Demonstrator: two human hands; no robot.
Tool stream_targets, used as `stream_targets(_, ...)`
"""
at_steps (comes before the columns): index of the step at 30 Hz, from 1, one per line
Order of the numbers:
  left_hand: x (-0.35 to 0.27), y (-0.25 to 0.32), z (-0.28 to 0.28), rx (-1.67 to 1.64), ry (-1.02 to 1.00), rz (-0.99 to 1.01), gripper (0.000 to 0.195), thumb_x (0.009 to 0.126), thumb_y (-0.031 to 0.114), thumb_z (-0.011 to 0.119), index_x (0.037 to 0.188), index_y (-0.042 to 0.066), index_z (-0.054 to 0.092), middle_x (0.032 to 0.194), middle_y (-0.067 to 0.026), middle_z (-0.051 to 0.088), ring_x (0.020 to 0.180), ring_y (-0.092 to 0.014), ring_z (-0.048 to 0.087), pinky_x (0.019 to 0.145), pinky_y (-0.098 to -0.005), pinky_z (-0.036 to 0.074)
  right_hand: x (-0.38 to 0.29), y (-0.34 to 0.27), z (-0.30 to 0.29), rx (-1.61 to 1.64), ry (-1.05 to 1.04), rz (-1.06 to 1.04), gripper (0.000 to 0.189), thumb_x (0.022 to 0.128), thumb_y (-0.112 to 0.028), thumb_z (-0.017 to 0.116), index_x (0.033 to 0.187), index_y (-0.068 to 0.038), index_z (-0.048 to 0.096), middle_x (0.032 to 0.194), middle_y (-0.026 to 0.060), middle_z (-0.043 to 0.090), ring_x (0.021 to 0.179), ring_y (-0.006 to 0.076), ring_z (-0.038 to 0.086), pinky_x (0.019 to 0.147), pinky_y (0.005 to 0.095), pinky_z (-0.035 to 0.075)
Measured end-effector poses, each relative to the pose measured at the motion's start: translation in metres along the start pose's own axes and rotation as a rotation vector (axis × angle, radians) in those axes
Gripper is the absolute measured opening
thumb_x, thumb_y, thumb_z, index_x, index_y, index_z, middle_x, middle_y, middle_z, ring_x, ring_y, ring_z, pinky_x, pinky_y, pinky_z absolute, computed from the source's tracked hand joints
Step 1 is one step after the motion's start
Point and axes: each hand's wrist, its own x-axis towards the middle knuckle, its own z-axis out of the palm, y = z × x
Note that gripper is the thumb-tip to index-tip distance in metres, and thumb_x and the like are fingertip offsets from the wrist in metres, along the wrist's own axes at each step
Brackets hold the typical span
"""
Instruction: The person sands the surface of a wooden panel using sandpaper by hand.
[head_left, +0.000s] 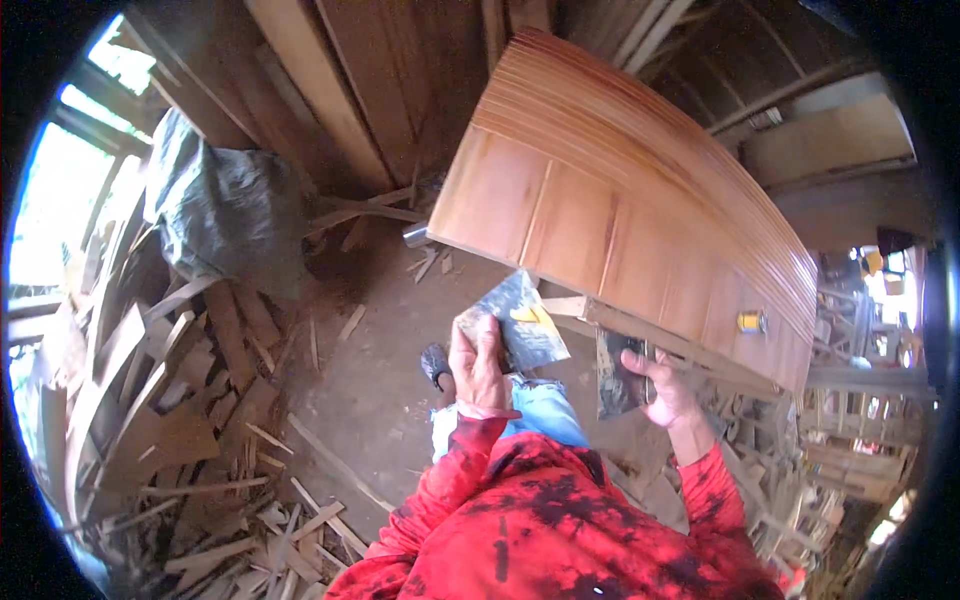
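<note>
My left hand (481, 371) grips a thin flat plate (536, 349), with a dab of yellow paste (529, 315) on its smudged face. In my right hand (670, 391) is a second flat plate (616, 384), dark and shiny, perhaps a metal scraper; it hangs just below the near edge of a wooden panel. That large reddish panel (570, 217) has plain boards along its near part and grooved strips along its curved far part. A small yellow tin (752, 322) rests on the panel's right end.
Wood offcuts (195, 405) lie heaped on the left, with more scraps (300, 540) at the lower left. A grey plastic sheet (225, 210) drapes beside upright boards (322, 90). Lumber (855, 457) is stacked at the right. A wooden support (567, 306) shows under the panel.
</note>
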Motion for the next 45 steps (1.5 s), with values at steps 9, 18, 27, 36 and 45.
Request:
stream_targets(9,0.009,0.034,0.014,0.165,-0.178,0.115,0.022,0.100,0.016,0.057,0.118,0.005,0.056,0.104,0.0003,0.062,0.092,-0.007,0.054,0.084,-0.0235,0.045,-0.045,-0.055,0.053,-0.723,0.067,-0.394,0.018,0.084,-0.018,0.077,0.094,-0.003,0.072,0.082,-0.0006,0.069,0.075,0.0053,0.060,0.067,0.0236,0.047)
stream_targets(18,-0.001,0.045,0.020,0.133,-0.252,0.151,0.014,0.102,0.016,0.055,0.111,0.006,0.056,0.098,0.0029,0.059,0.088,-0.005,0.050,0.080,-0.0213,0.043,-0.066,-0.073,0.102,-0.991,0.125,-0.525,0.018,0.088,-0.019,0.070,0.087,-0.001,0.071,0.066,-0.0031,0.064,0.060,0.0018,0.053,0.053,0.0228,0.041)
stream_targets(27,-0.019,0.052,0.032,0.096,-0.256,0.156,0.018,0.101,0.016,0.055,0.117,0.007,0.057,0.102,0.0028,0.059,0.092,-0.006,0.050,0.086,-0.0224,0.041,-0.066,-0.073,0.104,-0.963,0.062,-0.499,0.018,0.088,-0.017,0.070,0.087,0.000,0.071,0.067,-0.0029,0.063,0.061,0.0019,0.053,0.053,0.0233,0.042)
stream_targets(36,-0.004,0.059,0.019,0.182,-0.279,0.244,0.017,0.101,0.012,0.052,0.116,0.004,0.051,0.095,0.0018,0.055,0.085,-0.005,0.047,0.075,-0.0204,0.040,-0.028,-0.089,0.106,-0.985,0.097,-0.593,0.017,0.088,-0.015,0.069,0.089,0.001,0.071,0.071,-0.0001,0.067,0.063,0.0037,0.057,0.057,0.0236,0.045)
stream_targets(45,0.046,0.037,0.006,0.255,0.084,0.134,0.013,0.100,0.010,0.054,0.112,0.004,0.054,0.085,0.0063,0.050,0.071,-0.002,0.040,0.061,-0.0174,0.035,0.271,-0.154,0.065,-1.405,0.082,-1.352,0.018,0.087,-0.016,0.068,0.095,0.000,0.071,0.092,0.0135,0.070,0.081,0.0278,0.067,0.072,0.0364,0.052)
